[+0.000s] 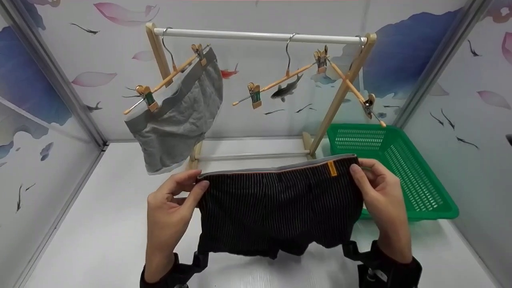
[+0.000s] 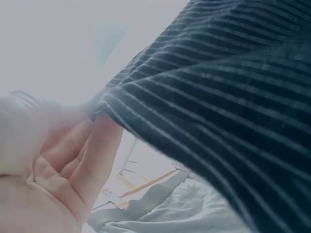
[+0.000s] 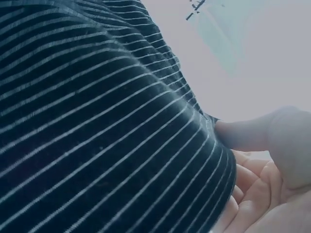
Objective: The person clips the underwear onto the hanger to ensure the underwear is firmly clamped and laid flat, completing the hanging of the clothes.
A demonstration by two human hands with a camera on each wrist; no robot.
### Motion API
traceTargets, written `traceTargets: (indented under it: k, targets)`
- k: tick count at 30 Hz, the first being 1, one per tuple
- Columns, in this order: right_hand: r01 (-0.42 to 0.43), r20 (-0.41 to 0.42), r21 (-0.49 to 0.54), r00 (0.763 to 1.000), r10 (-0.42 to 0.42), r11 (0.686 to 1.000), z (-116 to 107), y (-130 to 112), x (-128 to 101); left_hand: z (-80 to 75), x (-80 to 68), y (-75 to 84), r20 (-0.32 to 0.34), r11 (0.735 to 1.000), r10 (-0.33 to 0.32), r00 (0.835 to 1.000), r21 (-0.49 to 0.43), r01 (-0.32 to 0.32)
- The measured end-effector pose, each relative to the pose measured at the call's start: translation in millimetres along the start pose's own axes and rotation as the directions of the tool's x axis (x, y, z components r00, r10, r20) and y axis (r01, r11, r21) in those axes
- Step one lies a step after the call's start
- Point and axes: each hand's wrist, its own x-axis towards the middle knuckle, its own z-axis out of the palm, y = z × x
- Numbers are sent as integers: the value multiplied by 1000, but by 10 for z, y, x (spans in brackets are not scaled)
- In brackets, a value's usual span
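Note:
Black striped boxer briefs point(image 1: 280, 204) with a small orange tag point(image 1: 332, 169) hang stretched between my two hands. At the left end of the waistband, my left hand point(image 1: 172, 204) pinches the fabric between thumb and fingers. My right hand point(image 1: 382, 196) pinches the opposite waistband corner, close to the tag. Both wrist views show the striped cloth at close range, gripped at its edge. Behind the briefs, grey underwear point(image 1: 176, 116) is clipped to a wooden hanger point(image 1: 176, 78) on the left of the rack. The middle hanger point(image 1: 280, 80) carries no garment.
A wooden rack with a white rod point(image 1: 256, 35) stands at the back. Another clip hanger point(image 1: 348, 82) hangs angled at its right end. Beneath it, a green basket point(image 1: 434, 176) sits on the white table point(image 1: 100, 224). Printed panels enclose the back and sides.

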Motion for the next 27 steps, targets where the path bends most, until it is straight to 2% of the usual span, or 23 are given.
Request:
traceTargets:
  k: [6, 11, 14, 20, 24, 27]
  targets:
    - [3, 107, -107, 994, 8, 994, 63, 87, 72, -4, 9, -205, 142, 999, -19, 990, -25, 23]
    - [25, 156, -214, 988, 9, 977, 97, 199, 127, -4, 18, -402, 275, 1000, -15, 961, -15, 20]
    - [27, 168, -244, 986, 15, 969, 105, 261, 157, -5, 27, -491, 330, 999, -38, 943, 14, 35]
    - [22, 197, -277, 980, 34, 961, 145, 368, 222, -11, 43, -608, 377, 994, -109, 920, 39, 102]
    - [28, 220, -296, 975, 40, 955, 177, 437, 255, -6, 43, -676, 369, 986, -169, 914, 52, 161]
    - [33, 235, -294, 971, 38, 955, 204, 490, 275, 13, 37, -744, 349, 979, -200, 915, 38, 200]
